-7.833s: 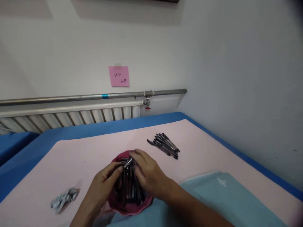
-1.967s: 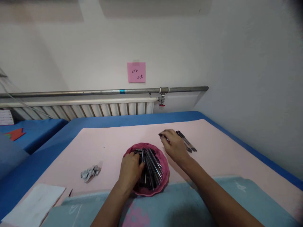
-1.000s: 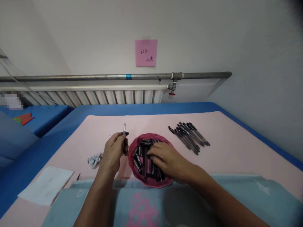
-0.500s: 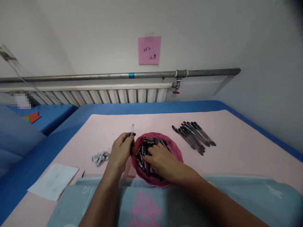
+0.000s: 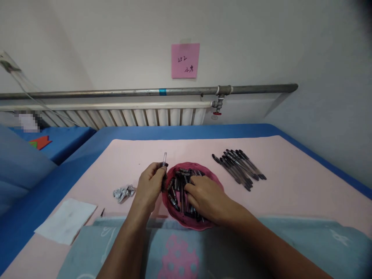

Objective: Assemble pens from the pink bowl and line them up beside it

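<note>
My left hand (image 5: 151, 184) is closed around an upright pen (image 5: 164, 159), whose clear end sticks up above the thumb and fingers. It stays at the left rim of a dark pink basket (image 5: 213, 184). Inside the basket lie many black pen caps (image 5: 173, 201) and clear-and-black pen pieces (image 5: 182, 197). My right hand (image 5: 206, 195) reaches in from the right, its fingers bent down among these pieces. Whatever those fingertips grip is hidden. Right of the basket, several capped pens (image 5: 238, 168) lie side by side on the pink table cover (image 5: 186, 149).
Crumpled paper (image 5: 123, 192) lies left of my left hand. Farther left are a white sheet (image 5: 66, 221) and a small dark piece (image 5: 102, 212). A blue-green patterned cloth (image 5: 296, 240) covers the near edge. Behind the table run a radiator (image 5: 151, 117) and a pipe (image 5: 116, 93).
My right hand has shifted slightly right within the basket, uncovering more pen pieces beside its fingers. My left hand still holds the pen in nearly the same place. The view has moved a little.
</note>
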The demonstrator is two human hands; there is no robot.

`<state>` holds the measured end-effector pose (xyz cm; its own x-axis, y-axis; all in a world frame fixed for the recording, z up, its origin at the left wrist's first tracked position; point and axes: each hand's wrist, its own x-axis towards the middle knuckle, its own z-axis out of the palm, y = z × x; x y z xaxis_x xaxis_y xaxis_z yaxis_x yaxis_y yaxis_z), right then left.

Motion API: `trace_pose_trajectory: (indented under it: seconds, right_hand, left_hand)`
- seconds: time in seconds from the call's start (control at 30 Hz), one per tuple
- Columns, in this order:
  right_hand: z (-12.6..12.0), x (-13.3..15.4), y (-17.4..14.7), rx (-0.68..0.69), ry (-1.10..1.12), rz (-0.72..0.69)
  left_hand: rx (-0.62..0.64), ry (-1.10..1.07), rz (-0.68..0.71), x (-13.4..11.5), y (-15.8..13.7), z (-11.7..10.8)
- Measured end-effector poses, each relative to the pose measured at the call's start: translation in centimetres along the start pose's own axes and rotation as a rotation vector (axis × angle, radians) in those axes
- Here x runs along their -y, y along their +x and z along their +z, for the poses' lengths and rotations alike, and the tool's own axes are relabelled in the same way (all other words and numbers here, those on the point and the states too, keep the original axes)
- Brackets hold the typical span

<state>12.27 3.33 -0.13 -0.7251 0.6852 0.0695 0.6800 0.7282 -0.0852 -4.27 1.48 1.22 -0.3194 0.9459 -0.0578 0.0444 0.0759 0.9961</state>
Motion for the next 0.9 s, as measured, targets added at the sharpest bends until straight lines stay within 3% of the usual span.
trace_pose_trajectory:
  seconds: [0.23,0.53,0.73,0.9]
  right_hand:
    - [-0.5,2.6,1.6,0.175,-0.059,0.116]
    - [-1.2,1.5,1.6,0.249,0.076,0.283]
    - [-0.6,-0.1,1.2,0.115,0.244,0.311]
    - [-2.0,-1.8,0.7,-0.088,0.823,0.412]
  left_hand:
    - [0.008,0.026,0.011,0.1,-0.1,0.1]
    - [0.013,0.067,0.003,0.5,-0.1,0.1]
    - [0.055,0.028,-0.025,0.0,-0.3,0.2]
    - [0.192,-0.106,-0.063,-0.4,-0.9,0.5]
